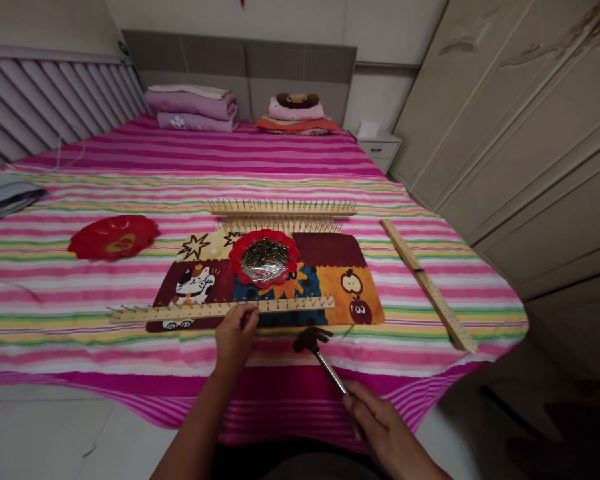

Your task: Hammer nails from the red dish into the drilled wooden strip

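My right hand (375,420) is wrapped around the handle of a claw hammer (330,368), whose dark head is just below the near wooden strip and apart from it. My left hand (237,333) rests against the middle of that wooden strip (200,311), thumb and fingers pinched together at its face; what they pinch is hidden. Nails stand along the strip on both sides of the hand, some leaning. Behind it, a scalloped red dish (235,270) holds a heap of loose nails (265,260). The strip crosses a colourful printed mat (337,250).
Beyond the mat lie wooden strips (285,213) bristling with nails. A banded pair of wooden strips (425,280) lies to the right. Another red dish (113,238) sits at left. Everything is on a striped bedspread (180,360); folded bedding (195,107) is piled near the headboard.
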Available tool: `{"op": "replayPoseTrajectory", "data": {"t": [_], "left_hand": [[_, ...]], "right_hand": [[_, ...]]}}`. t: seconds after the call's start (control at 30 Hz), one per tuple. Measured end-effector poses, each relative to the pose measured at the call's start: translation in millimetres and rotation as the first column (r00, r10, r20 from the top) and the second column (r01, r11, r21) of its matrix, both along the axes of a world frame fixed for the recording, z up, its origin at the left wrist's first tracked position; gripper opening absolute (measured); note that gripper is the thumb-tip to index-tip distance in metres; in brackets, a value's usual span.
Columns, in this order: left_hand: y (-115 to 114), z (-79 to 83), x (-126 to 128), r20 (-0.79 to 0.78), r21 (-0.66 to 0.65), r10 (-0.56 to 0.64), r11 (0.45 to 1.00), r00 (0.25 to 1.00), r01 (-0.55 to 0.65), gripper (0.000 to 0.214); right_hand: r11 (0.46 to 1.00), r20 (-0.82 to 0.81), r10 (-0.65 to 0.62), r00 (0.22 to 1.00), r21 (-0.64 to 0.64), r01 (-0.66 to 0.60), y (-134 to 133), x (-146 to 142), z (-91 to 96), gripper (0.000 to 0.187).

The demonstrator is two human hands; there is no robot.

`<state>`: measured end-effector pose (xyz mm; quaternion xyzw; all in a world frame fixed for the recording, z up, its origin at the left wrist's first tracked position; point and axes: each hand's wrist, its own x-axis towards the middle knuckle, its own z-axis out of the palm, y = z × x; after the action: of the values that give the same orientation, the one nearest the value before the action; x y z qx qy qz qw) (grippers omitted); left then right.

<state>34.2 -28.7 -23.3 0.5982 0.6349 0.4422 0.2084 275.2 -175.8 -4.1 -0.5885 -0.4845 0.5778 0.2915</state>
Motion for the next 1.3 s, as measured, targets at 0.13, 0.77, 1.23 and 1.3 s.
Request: {"op": "replayPoseTrajectory", "data": {"t": [0.13, 0.77, 1.23, 1.3], "left_hand": [[-0.4, -4.6, 0.1, -0.013, 0.060, -0.010, 0.998, 1.000, 0.011, 0.018], [-1.5, -6.8, -0.3, 0.022, 0.055, -0.019, 0.998, 1.000, 0.017, 0.018], [68.6, 70.8, 4.0, -0.621, -0.110, -0.194, 0.981, 0.759, 0.160, 0.023], [91.2, 74.7, 12.1, -0.707, -0.301, -0.318, 0.943, 0.632, 0.138, 0.025]], "right_hand": [[0.983, 0.050, 0.036, 0.998, 0.178, -0.044, 28.3, -25.2, 41.5, 0.032], [0.974, 0.182, 0.081, 0.980, 0.195, -0.117, 25.1, -9.6, 35.0, 0.036], [0.995, 0.074, -0.098, 0.992, 0.016, 0.097, -6.7, 33.8, -59.2, 0.037], [0.995, 0.042, -0.098, 0.994, -0.001, 0.098, -5.4, 33.1, -60.5, 0.036]]}}
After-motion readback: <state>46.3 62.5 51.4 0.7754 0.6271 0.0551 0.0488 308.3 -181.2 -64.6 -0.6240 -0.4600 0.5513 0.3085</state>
